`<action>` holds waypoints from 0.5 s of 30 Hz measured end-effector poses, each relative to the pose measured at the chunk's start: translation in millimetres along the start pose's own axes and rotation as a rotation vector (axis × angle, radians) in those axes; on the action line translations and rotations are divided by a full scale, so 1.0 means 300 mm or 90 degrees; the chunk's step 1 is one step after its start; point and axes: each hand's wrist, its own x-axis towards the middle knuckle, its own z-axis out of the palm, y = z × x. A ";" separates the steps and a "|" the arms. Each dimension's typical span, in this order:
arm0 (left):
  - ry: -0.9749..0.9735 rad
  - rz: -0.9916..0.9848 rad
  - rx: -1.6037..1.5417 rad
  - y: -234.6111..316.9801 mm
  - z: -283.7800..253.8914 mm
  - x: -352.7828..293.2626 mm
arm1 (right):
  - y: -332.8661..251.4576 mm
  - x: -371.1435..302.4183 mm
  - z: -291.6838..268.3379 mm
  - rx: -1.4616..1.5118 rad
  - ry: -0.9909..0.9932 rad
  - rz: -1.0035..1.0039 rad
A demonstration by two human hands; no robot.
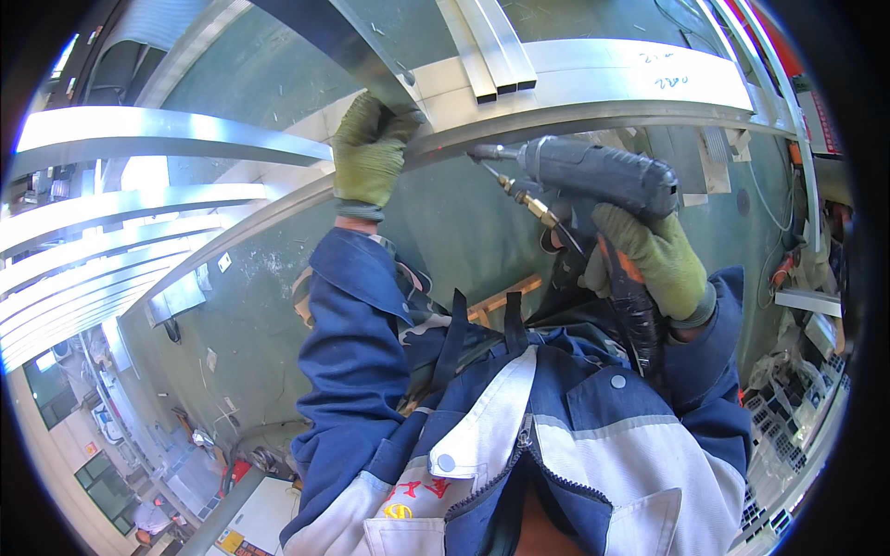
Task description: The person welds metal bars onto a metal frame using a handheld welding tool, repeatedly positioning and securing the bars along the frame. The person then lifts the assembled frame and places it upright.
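Note:
My left hand [371,153], in a yellow-green knit glove, is closed around the near end of a metal bar [348,51], where the bar meets the long aluminium rail [547,116]. Its fingertips are partly hidden. My right hand [663,264], gloved alike, grips a black power drill [593,170] with orange on its handle. The drill's nose points left, just in front of the rail and apart from my left hand. Close below the nose is a thin-tipped brass fitting [527,199] on a dark hose; how it is held cannot be made out.
Several parallel aluminium bars [139,199] stretch away at left. Loose square tubes [489,56] lie across the rail. A hose [779,218] trails over the green floor at right, beside plastic-wrapped material [788,385]. Another person [153,519] is far off at lower left.

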 end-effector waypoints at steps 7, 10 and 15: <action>0.006 0.009 0.007 -0.003 0.000 -0.001 | -0.060 0.026 0.027 -0.007 0.001 -0.031; 0.014 -0.012 -0.005 0.005 0.007 -0.003 | -0.063 0.063 0.033 -0.006 0.013 -0.060; 0.021 -0.036 -0.018 0.012 0.007 -0.004 | -0.060 0.125 0.035 0.032 0.003 -0.028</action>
